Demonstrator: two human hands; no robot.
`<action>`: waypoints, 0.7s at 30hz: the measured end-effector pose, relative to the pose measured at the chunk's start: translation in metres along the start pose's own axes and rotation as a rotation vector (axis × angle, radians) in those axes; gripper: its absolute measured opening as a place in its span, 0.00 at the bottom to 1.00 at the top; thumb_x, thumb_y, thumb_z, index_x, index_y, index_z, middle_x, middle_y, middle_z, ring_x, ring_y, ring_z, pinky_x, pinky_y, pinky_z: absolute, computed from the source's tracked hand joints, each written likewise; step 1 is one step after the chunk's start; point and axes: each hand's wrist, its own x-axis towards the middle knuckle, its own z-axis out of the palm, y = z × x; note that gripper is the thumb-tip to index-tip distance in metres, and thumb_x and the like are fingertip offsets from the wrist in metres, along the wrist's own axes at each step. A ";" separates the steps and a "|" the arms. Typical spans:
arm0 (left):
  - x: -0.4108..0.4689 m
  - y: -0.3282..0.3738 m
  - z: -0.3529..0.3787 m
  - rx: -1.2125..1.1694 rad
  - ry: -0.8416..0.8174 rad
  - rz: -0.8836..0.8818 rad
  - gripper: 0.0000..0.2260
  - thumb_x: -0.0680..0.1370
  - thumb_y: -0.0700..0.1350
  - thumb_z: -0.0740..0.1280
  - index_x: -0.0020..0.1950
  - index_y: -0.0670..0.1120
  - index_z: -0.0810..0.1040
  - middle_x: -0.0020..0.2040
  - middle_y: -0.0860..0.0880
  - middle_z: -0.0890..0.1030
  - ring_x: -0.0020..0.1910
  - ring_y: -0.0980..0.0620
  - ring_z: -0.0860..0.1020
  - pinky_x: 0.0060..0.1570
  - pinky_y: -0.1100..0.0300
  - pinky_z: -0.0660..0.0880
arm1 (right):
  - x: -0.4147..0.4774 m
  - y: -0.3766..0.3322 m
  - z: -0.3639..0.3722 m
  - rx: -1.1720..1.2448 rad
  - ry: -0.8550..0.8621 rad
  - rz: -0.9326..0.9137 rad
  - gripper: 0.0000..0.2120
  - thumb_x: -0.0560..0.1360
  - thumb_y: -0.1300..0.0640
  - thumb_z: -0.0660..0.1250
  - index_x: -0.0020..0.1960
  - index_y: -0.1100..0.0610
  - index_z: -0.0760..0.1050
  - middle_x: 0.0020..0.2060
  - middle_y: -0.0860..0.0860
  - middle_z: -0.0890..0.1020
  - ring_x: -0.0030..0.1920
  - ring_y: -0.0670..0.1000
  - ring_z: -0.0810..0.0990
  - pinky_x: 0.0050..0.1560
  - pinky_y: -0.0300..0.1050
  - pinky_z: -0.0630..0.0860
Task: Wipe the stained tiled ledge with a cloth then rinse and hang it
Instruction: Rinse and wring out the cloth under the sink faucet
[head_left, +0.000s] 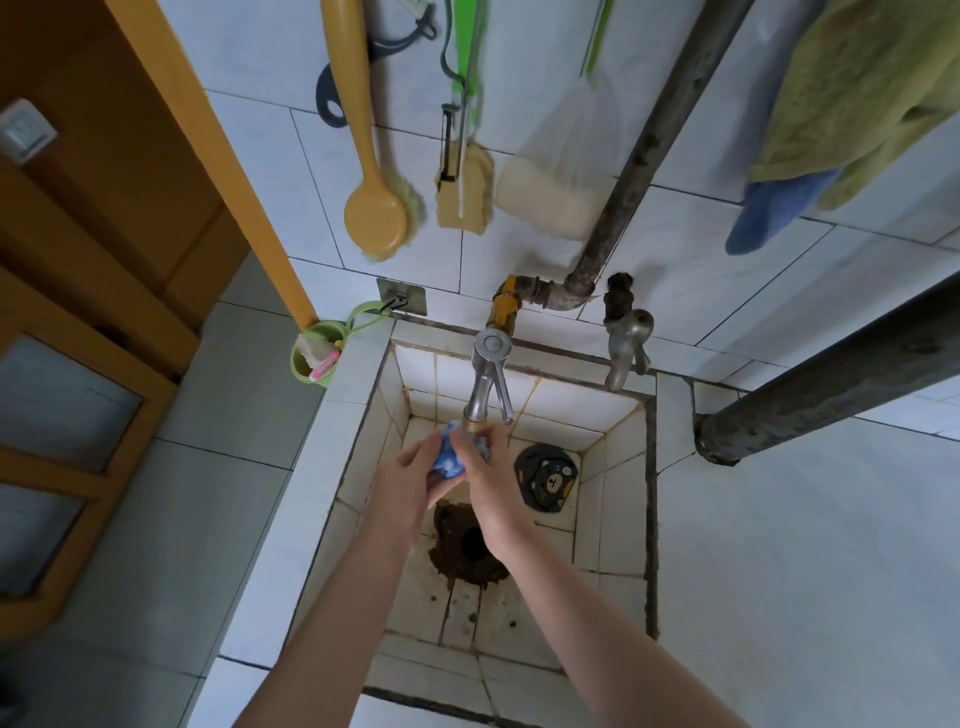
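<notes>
Head view: the white tiled wall (270, 156) fills most of what you see, with a brown wooden door (104, 260) on your left. Below the wall sits the square tiled basin (618, 467), its tiles marked with brown stains. A pale tiled ledge (322, 467) runs down its left side. A thick dark pipe (831, 374) crosses on your right. A green towel (872, 93) hangs up high there, with a blue towel (774, 208) under it. A yellow brush (374, 208) hangs on the wall. The silver tap (485, 379) sticks out over the basin. Your left hand (405, 483) and right hand (488, 488) are close together just under the tap's mouth, fingers curled round the cloth. A round black drain cover (545, 478) with a bear face lies on the basin floor, right of your hands. The small blue cloth (449, 462) is bunched up between your hands, right at the tip of the tap
</notes>
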 end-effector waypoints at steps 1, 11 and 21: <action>-0.001 -0.001 0.002 0.011 0.014 0.017 0.12 0.79 0.42 0.60 0.58 0.39 0.76 0.51 0.42 0.82 0.49 0.50 0.81 0.44 0.63 0.79 | 0.003 0.002 0.002 -0.004 -0.024 0.000 0.11 0.79 0.53 0.61 0.58 0.56 0.63 0.48 0.55 0.75 0.45 0.48 0.78 0.46 0.38 0.76; -0.003 -0.009 0.007 0.151 0.174 0.090 0.10 0.75 0.37 0.65 0.55 0.39 0.78 0.46 0.44 0.82 0.45 0.51 0.81 0.40 0.66 0.79 | 0.014 -0.012 0.004 -0.083 0.182 0.151 0.13 0.81 0.54 0.55 0.52 0.62 0.73 0.41 0.55 0.80 0.41 0.51 0.81 0.39 0.33 0.76; -0.005 -0.009 0.011 0.147 0.156 0.107 0.12 0.77 0.36 0.62 0.59 0.38 0.76 0.47 0.44 0.81 0.46 0.52 0.80 0.39 0.68 0.78 | 0.010 0.002 0.008 -0.017 -0.012 0.024 0.12 0.81 0.55 0.56 0.56 0.62 0.73 0.42 0.52 0.77 0.44 0.49 0.77 0.41 0.31 0.75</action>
